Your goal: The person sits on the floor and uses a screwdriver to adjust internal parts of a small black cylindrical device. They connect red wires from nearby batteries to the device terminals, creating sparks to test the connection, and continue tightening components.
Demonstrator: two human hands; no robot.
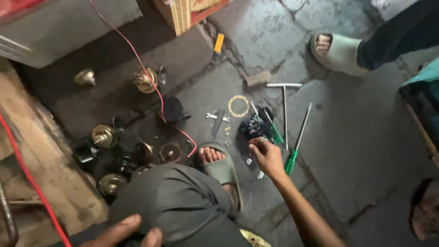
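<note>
Right grip [266, 154] beside dark rag [254, 127]

There is a single view, from a camera worn on the person's head, looking steeply down at the floor [366, 151] from above a crouched knee. It sits fairly near: the right hand [266, 157] reaches out at the centre of the frame, and the left hand [123, 232] is cut by the bottom edge. Beyond the right hand the view takes in paving slabs; to the left of the hands, a wooden board [41, 178]. No second view shares the scene.
</note>
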